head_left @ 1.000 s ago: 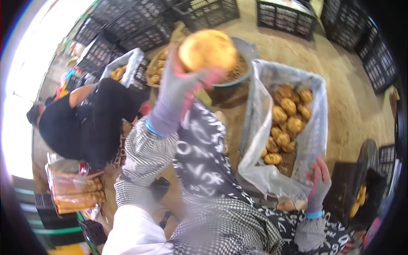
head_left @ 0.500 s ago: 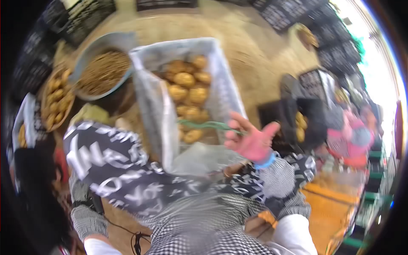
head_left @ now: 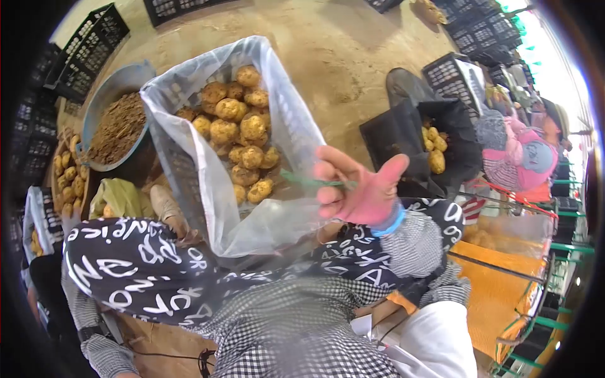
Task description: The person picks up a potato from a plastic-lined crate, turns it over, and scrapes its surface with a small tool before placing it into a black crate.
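Observation:
My right hand point(head_left: 362, 189) is over the right side of a lined crate, palm turned up and thumb spread. A thin green strip point(head_left: 305, 180) passes between its curled fingers; its exact kind is blurred. Below and left of the hand, several soil-marked potatoes point(head_left: 230, 110) are piled in the black crate, inside a whitish plastic liner point(head_left: 208, 170) that hangs over the rim. The liner's near edge lies loose by my patterned trousers. My left forearm, in a checked sleeve point(head_left: 104, 353), is at the lower left; the left hand does not show.
A blue-grey tub point(head_left: 101, 88) of soil stands left of the crate, near a basket of potatoes point(head_left: 69, 179) and a yellowish bag point(head_left: 120, 198). At right are a black bag with potatoes point(head_left: 435, 148), a person in pink point(head_left: 520, 154) and orange mesh sacking point(head_left: 488, 296).
The view has shifted, so the crate, tub and potatoes appear further left and higher. My right hand stays over the crate's right side with the green strip, its palm and thumb similarly spread.

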Demonstrator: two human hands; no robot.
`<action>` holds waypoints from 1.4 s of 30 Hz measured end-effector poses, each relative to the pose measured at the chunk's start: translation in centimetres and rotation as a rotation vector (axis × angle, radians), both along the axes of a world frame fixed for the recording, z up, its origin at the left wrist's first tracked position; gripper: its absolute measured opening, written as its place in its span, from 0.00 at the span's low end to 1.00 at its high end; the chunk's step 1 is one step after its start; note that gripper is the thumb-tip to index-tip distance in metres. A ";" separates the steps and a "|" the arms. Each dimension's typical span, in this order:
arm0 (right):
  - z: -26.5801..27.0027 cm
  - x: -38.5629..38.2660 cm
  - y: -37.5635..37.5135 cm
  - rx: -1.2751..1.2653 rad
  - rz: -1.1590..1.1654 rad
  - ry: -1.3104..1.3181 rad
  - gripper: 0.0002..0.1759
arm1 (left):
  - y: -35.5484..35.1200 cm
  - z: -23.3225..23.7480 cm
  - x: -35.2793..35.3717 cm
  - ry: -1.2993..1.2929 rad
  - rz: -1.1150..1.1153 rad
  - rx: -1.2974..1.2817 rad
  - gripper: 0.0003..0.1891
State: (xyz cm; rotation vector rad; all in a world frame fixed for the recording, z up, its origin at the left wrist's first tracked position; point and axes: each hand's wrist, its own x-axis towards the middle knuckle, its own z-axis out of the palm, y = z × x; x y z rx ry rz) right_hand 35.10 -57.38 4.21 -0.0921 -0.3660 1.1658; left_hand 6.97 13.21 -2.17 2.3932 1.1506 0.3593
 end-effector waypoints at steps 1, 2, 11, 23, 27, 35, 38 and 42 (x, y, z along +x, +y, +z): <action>0.8 0.6 -1.0 -0.047 0.006 0.011 0.65 | -0.6 3.1 2.9 -0.059 -0.069 0.021 0.24; 2.2 1.0 -1.8 -0.306 -0.109 -0.085 0.58 | -1.8 5.9 6.3 -0.112 -0.149 0.028 0.24; 3.3 3.0 -4.0 -0.852 -0.578 -0.223 0.22 | -31.1 11.5 31.5 0.092 -0.880 -0.316 0.17; 6.7 1.4 -6.0 -1.106 -0.743 -0.292 0.19 | -38.0 -14.3 36.2 0.898 -0.927 -0.003 0.16; 6.7 1.2 -5.0 -1.115 -0.708 -0.368 0.18 | -37.4 -14.3 35.2 0.744 -0.743 -0.270 0.17; 0.6 0.8 -2.0 -1.238 -0.753 -0.966 0.24 | -42.1 -8.1 30.6 -0.003 -0.668 -1.431 0.21; -2.8 0.4 -0.4 -1.290 -0.741 -1.264 0.38 | -45.5 -5.7 28.3 -0.237 -1.063 -1.409 0.23; 0.4 -2.6 3.2 -1.160 -0.771 -1.316 0.41 | -50.2 -3.1 26.7 -0.119 -0.877 -1.524 0.21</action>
